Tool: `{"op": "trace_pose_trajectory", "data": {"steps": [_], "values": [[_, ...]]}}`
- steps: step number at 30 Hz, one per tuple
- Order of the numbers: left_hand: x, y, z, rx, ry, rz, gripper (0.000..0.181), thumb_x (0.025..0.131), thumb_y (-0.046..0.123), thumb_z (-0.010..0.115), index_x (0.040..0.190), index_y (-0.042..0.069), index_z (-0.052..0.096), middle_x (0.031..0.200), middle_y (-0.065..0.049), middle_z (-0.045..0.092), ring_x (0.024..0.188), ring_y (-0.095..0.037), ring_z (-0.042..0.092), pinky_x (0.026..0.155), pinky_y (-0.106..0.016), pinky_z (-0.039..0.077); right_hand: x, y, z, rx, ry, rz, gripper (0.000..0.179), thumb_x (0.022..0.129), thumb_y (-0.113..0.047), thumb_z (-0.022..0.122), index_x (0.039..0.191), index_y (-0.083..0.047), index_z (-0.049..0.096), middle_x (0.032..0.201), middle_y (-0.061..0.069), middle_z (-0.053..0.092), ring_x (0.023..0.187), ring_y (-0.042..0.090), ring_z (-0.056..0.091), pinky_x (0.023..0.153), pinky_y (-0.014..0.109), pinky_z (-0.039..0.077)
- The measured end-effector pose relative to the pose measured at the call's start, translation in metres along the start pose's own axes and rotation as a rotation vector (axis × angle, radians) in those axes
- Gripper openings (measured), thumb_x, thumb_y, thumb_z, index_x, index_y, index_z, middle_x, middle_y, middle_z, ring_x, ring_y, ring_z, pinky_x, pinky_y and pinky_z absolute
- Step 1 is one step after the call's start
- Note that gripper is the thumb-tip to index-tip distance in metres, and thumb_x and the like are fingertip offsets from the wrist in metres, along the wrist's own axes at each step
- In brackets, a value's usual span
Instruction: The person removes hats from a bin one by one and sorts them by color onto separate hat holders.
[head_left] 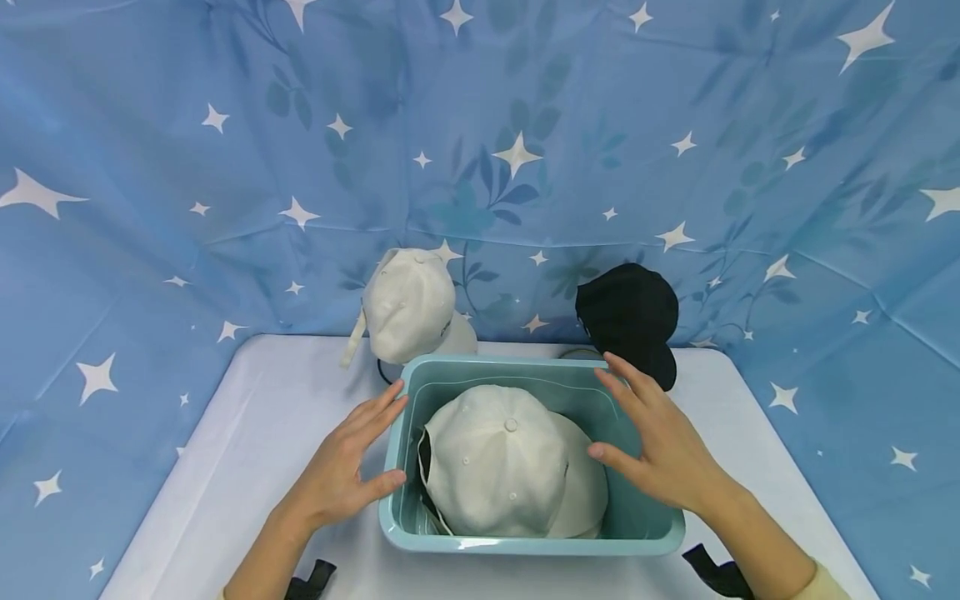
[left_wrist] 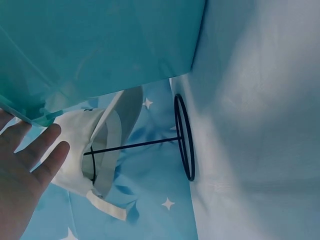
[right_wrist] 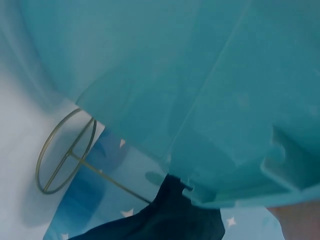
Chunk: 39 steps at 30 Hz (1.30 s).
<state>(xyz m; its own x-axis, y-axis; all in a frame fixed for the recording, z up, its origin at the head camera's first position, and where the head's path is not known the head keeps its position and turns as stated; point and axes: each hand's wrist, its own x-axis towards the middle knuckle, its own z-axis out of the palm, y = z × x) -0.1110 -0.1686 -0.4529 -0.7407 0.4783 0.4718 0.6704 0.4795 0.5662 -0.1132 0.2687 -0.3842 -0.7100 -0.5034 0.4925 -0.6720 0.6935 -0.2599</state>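
A light blue-green plastic bin [head_left: 540, 546] stands on the white table, with a cream baseball cap [head_left: 495, 467] lying inside, its brim toward the right. At the bin's left rim is my left hand [head_left: 348, 462], fingers extended and thumb apart; whether it touches the rim is hard to tell. My right hand [head_left: 660, 442] is spread over the right side of the bin, its thumb near the cap's brim. Neither hand holds anything. In the left wrist view, the left fingers [left_wrist: 47, 152] are straight beside the bin wall [left_wrist: 100, 45]. The right wrist view mostly shows the bin's outer wall [right_wrist: 150, 75].
Behind the bin, a second white cap [head_left: 411, 304] hangs on a black wire stand [left_wrist: 185, 137] at left. A black cap [head_left: 630, 312] sits on a brass-coloured wire stand [right_wrist: 70, 152] at right. A blue star-patterned curtain [head_left: 480, 183] backs the table [head_left: 202, 500].
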Motion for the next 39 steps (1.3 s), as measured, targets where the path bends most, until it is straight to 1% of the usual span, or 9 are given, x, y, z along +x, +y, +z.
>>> {"op": "trace_pose_trajectory", "data": {"steps": [4,8,13,20,24,27,32,35,39], "values": [[0.000,-0.001,0.001,-0.020,0.018,0.003,0.083,0.090,0.040,0.075,0.160,0.008,0.044,0.170,-0.007,0.031,0.149,-0.032,0.041,0.107,-0.066,0.042,0.007,-0.004,0.005,0.040,-0.037,-0.009,0.084,0.097,-0.056,0.068,0.159,-0.006,0.042,0.167,0.014,0.034,0.141,0.041,0.045,0.096,0.068,0.050],[-0.001,-0.001,0.003,-0.045,0.030,-0.014,0.084,0.087,0.033,0.078,0.160,0.009,0.044,0.170,-0.008,0.032,0.151,-0.030,0.040,0.110,-0.060,0.043,0.013,-0.010,0.010,0.085,-0.078,-0.013,0.084,0.098,-0.058,0.065,0.161,-0.008,0.040,0.168,0.012,0.032,0.145,0.039,0.042,0.098,0.067,0.050],[-0.004,0.000,0.004,-0.072,0.033,-0.045,0.085,0.084,0.024,0.079,0.161,0.011,0.043,0.171,-0.006,0.031,0.152,-0.030,0.038,0.115,-0.050,0.042,0.020,-0.018,0.018,0.120,-0.114,-0.019,0.084,0.099,-0.063,0.060,0.162,-0.013,0.039,0.168,0.012,0.033,0.146,0.036,0.042,0.101,0.066,0.048],[-0.005,0.000,0.006,-0.109,0.029,-0.063,0.085,0.085,0.020,0.077,0.162,0.010,0.041,0.171,-0.007,0.029,0.153,-0.030,0.036,0.116,-0.049,0.041,0.024,-0.026,0.028,0.135,-0.169,-0.021,0.084,0.099,-0.065,0.058,0.161,-0.012,0.040,0.167,0.012,0.034,0.147,0.037,0.041,0.103,0.067,0.047],[-0.005,-0.001,0.008,-0.123,0.031,-0.064,0.084,0.087,0.020,0.076,0.162,0.010,0.040,0.172,-0.007,0.028,0.153,-0.029,0.035,0.117,-0.045,0.039,0.023,-0.029,0.032,0.150,-0.190,-0.011,0.084,0.099,-0.066,0.058,0.162,-0.013,0.039,0.167,0.012,0.035,0.147,0.037,0.042,0.105,0.067,0.046],[-0.006,-0.002,0.010,-0.134,0.038,-0.060,0.084,0.087,0.020,0.076,0.162,0.010,0.040,0.172,-0.007,0.029,0.153,-0.029,0.036,0.119,-0.037,0.036,0.022,-0.031,0.035,0.167,-0.213,0.005,0.083,0.098,-0.063,0.062,0.163,-0.017,0.037,0.167,0.010,0.035,0.147,0.036,0.043,0.105,0.067,0.046],[-0.008,-0.004,0.013,-0.158,0.055,-0.039,0.083,0.086,0.019,0.075,0.161,0.008,0.041,0.171,-0.009,0.029,0.153,-0.029,0.036,0.119,-0.026,0.030,0.019,-0.032,0.038,0.199,-0.238,0.040,0.078,0.098,-0.049,0.069,0.162,-0.014,0.040,0.167,0.006,0.036,0.147,0.035,0.043,0.106,0.066,0.046],[-0.008,-0.004,0.014,-0.169,0.058,-0.033,0.083,0.086,0.018,0.075,0.161,0.007,0.041,0.171,-0.010,0.029,0.153,-0.030,0.035,0.119,-0.025,0.029,0.018,-0.032,0.038,0.226,-0.241,0.069,0.074,0.098,-0.040,0.072,0.161,-0.014,0.041,0.167,0.005,0.037,0.148,0.035,0.042,0.107,0.066,0.045],[-0.007,-0.004,0.013,-0.169,0.056,-0.027,0.083,0.087,0.017,0.075,0.161,0.007,0.040,0.171,-0.010,0.029,0.153,-0.029,0.036,0.118,-0.025,0.029,0.018,-0.033,0.039,0.241,-0.247,0.088,0.071,0.097,-0.038,0.074,0.159,-0.019,0.044,0.165,0.003,0.039,0.147,0.032,0.044,0.106,0.064,0.046]]}}
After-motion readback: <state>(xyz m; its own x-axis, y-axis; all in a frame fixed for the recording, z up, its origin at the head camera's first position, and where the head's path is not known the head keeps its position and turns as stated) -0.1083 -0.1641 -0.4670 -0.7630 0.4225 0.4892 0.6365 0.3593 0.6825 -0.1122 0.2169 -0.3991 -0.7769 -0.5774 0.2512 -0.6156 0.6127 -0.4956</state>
